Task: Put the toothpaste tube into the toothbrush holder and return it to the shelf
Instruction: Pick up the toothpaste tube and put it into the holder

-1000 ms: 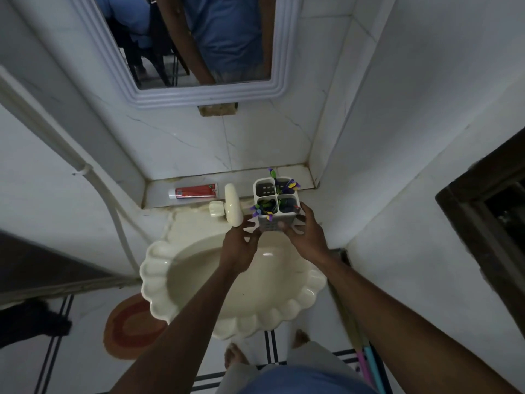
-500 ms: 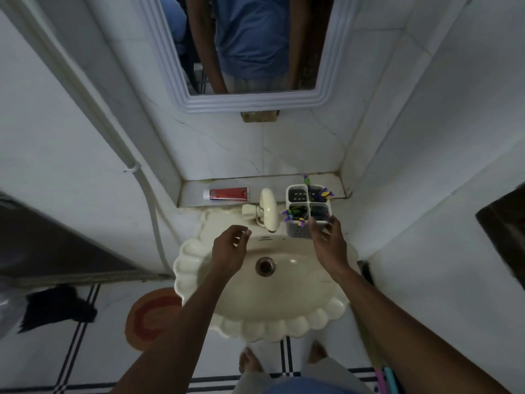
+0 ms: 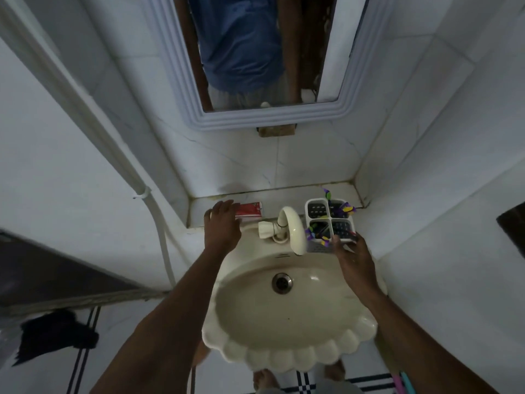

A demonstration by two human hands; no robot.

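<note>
Red toothpaste tube [image 3: 250, 213] lies flat — long axis left-right

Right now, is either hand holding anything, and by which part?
The right hand holds the toothbrush holder by its near lower side. The left hand lies spread over the left end of the toothpaste tube; whether it grips cannot be told.

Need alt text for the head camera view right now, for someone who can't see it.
The left hand reaches onto the shelf, covering one end of the red toothpaste tube, while the right hand holds the white four-slot toothbrush holder beside the tap, above a cream scalloped sink.
</note>
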